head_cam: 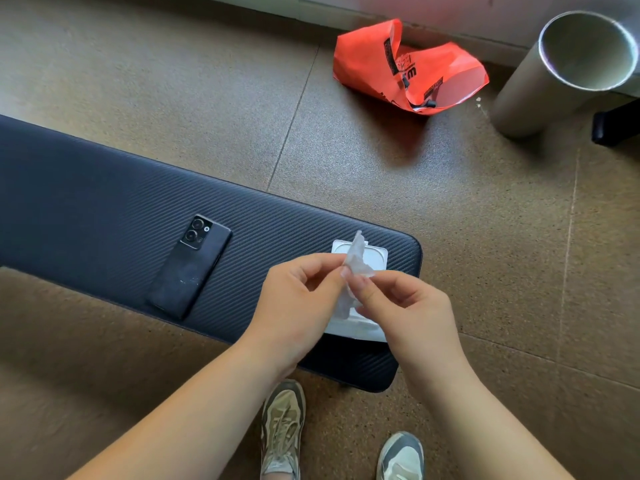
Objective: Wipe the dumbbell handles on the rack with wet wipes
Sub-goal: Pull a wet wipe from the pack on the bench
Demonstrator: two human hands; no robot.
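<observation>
A wet wipe (356,259) is pinched by the left hand (298,303) and the right hand (410,308) at centre frame, its long axis held roughly upright over the pack (379,256) lying near the bench's (104,202) rounded right end, with open floor (485,237) beyond.

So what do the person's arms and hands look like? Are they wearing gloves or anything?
No gloves. The left hand and the right hand are bare, with no rings, watch or bracelet in view. The left forearm and the right forearm are bare too, with no sleeves showing down to the picture's edge.
</observation>
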